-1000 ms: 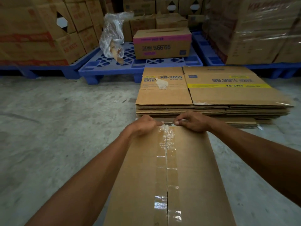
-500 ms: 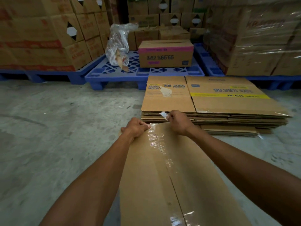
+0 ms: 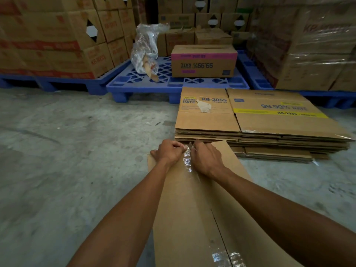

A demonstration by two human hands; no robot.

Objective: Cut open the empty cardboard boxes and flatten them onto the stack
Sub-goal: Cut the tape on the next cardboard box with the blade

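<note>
floor (image 3: 73, 151): grey concrete, scuffed, stained
middle pallet (image 3: 138, 85): blue plastic, lattice top, on the floor just behind the flat stack
plastic bag (image 3: 144, 49): clear, crumpled, upright on middle pallet, left part
pink-band box (image 3: 203, 62): closed carton on middle pallet, print upside down, reads "99.99% RATE"
left pallet (image 3: 63, 83): blue, loaded with stacked cartons (image 3: 48, 35), red print, diamond cut-outs
right cartons (image 3: 312, 45): tall stack, shrink-wrapped, on a blue pallet
back wall: more stacked cartons, dim

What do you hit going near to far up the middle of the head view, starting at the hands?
left hand and right hand on the taped box → flattened cardboard stack → blue pallet → pink-banded box → stacked cartons at the back
</note>
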